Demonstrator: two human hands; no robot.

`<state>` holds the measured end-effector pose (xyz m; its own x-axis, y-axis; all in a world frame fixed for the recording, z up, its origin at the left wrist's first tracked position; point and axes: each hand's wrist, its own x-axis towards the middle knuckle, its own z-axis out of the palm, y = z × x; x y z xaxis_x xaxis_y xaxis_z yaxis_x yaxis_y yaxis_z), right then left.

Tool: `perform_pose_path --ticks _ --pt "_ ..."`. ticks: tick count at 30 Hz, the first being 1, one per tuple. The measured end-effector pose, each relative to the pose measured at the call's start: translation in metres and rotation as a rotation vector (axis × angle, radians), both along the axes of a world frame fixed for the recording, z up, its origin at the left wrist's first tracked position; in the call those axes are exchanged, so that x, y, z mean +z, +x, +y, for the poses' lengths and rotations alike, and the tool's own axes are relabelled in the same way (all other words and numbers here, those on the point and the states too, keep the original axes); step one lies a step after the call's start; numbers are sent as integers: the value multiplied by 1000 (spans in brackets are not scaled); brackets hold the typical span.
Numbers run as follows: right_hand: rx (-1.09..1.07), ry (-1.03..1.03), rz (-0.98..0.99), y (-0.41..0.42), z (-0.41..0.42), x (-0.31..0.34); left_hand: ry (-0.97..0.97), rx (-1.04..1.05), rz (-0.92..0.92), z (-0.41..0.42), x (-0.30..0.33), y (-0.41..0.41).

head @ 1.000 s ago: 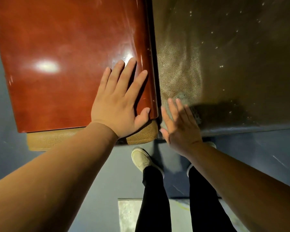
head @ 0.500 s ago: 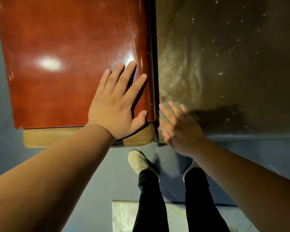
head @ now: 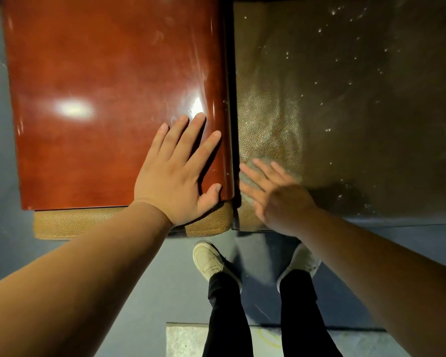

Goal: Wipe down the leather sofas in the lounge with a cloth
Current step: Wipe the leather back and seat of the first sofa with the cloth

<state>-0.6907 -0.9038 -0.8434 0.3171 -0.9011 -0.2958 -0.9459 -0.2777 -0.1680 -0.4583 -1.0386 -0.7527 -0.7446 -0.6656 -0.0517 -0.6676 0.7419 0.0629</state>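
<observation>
Risk, cloth: the cloth could bunch up or slide out from under the right hand, since it seems only to be pressed down by flat fingers, with no pinch visible.
Risk, seam: at lower centre of the frame the cloth works right beside the dark gap between seat and armrest; an edge could catch or drop into that gap.
Risk, coverage: pale specks dot the seat toward the upper right of the frame; short strokes near the front edge would likely leave them.
Risk, blur: the right hand is smeared, so its exact contact cannot be told.
Right hand: fingers straight and spread, flat on the cloth, grasping nothing.
Left hand: released, palm and fingers resting flat on the glossy red-brown armrest, thumb near its front right corner.
Cloth position: on the brown seat at its front left corner, mostly hidden under the right hand's fingers, with grey edges showing above and left of the fingertips.
</observation>
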Motion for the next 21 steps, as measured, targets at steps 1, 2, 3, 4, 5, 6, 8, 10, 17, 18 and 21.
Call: perform_pose_path --ticks 1,2,3,4,5,6,8,10,17,18,21 --pt "-53 -14 37 -9 -18 -3 0 -1 1 0 0 0" --pt "-151 -30 76 -16 -37 -6 2 1 3 0 0 0" --pt "-260 -50 110 -20 -53 -8 3 3 3 0 0 0" --pt "-364 -58 124 -22 -63 -8 4 4 1 0 1 0" --pt "-432 -54 125 -18 -65 -7 9 2 0 0 2 -1" --pt "-462 -53 123 -9 -59 -5 16 0 3 0 3 -1" --pt "-434 -65 59 16 -23 -2 23 -1 5 -1 4 -2" --pt "-355 -89 -39 38 32 -5 25 1 -1 0 4 -2" --pt "-273 -146 9 -16 11 -19 12 2 -8 0 2 -1" --pt "-414 -145 44 -23 0 -18 8 0 -7 0 2 -1" --pt "-654 -137 73 -4 9 -11 22 -2 -7 1 3 -2"
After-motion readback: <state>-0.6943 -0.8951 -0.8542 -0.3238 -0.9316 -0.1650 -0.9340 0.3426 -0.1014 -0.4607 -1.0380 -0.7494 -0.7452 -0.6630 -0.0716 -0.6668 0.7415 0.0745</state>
